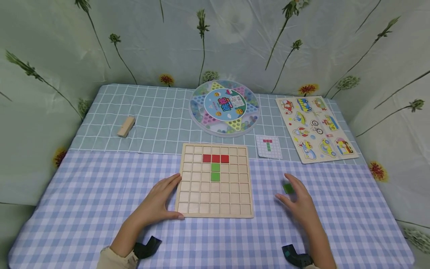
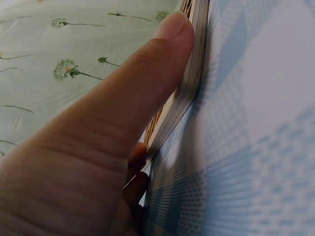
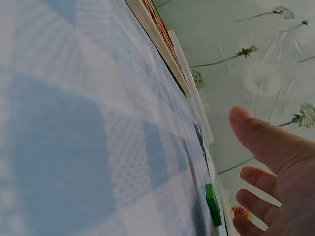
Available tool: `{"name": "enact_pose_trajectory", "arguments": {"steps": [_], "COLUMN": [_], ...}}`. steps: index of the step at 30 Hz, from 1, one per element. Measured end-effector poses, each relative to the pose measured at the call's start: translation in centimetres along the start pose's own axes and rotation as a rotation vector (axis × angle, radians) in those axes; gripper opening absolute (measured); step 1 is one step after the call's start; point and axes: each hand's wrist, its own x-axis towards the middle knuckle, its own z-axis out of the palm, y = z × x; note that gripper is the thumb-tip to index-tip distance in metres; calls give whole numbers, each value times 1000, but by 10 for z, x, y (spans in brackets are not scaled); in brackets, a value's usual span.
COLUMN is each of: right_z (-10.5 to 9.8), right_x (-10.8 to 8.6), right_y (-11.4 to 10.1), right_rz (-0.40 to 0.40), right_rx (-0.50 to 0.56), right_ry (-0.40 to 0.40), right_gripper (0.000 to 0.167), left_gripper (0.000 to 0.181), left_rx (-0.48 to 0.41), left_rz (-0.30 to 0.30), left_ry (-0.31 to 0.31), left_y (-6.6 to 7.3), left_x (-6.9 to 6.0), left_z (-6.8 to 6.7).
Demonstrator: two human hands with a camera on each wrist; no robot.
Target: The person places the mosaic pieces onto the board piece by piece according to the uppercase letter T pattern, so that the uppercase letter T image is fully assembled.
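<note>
A wooden grid board (image 1: pixel 195 198) lies flat at the middle of the table. Three red tiles (image 1: pixel 216 158) form a row in its upper part, and two green tiles (image 1: pixel 215 172) run down below the middle one. My left hand (image 1: pixel 156 201) rests at the board's left side, fingers along the edge and thumb at the lower left corner. A loose green tile (image 1: pixel 288 188) lies on the cloth right of the board. Over it hovers my right hand (image 1: pixel 300 203), thumb and fingers apart; the right wrist view shows the green tile (image 3: pixel 213 205) apart from the fingers.
Beyond the board's upper right corner lies a small pattern card (image 1: pixel 268 147) with a red and green T. A round marble board game (image 1: pixel 225 108) sits behind the board. At the right is a wooden picture puzzle (image 1: pixel 317 129), at the left a wooden block (image 1: pixel 126 126).
</note>
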Motion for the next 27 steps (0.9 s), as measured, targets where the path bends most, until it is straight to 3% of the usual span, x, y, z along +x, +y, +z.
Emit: {"name": "enact_pose_trajectory", "arguments": {"steps": [12,19,27], "right_z": [-1,-5,-5], "right_x": [-8,-7,-9], "right_y": [12,15,20], "right_rz": [113,102,65], "right_rx": [-38,-44,-40], "right_ry": [-75,-134,-88], "right_gripper": [70,57,44], "left_gripper": [116,116,115], "left_rx": [-6,-5,-6], "left_rz": [10,12,16], "left_ry": [6,10,12], "left_y": [0,0,0], "left_x": [0,0,0], "left_z": [0,0,0]}}
